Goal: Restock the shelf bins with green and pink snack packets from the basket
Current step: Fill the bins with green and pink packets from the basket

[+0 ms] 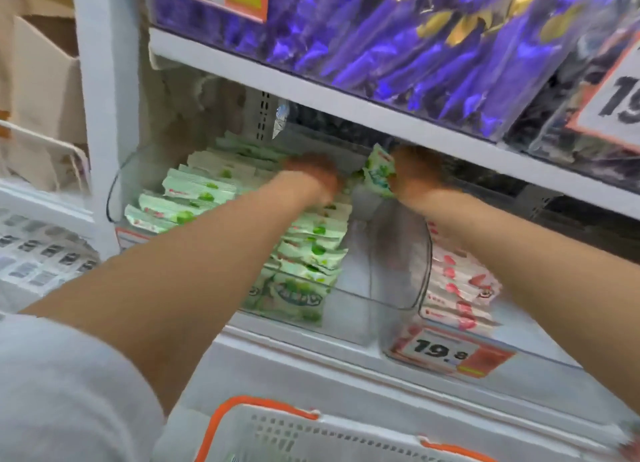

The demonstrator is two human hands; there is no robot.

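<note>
Both my arms reach deep into the clear shelf bin (398, 302) that holds rows of green snack packets (311, 250). My right hand (414, 172) grips a green packet (379, 174) upright near the back of the bin, just under the upper shelf. My left hand (311, 172) rests among the green packets on the left, its fingers blurred and curled down into them. Pink snack packets (460, 288) lie in the neighbouring bin on the right. The white basket with an orange rim (263, 404) sits below at the bottom edge.
The upper shelf (346, 97) hangs low over both hands and carries purple packets (415, 45). A price tag reading 19.8 (446, 352) fronts the pink bin. A white shelf post (104, 115) stands left, with cardboard boxes (41, 97) beyond it.
</note>
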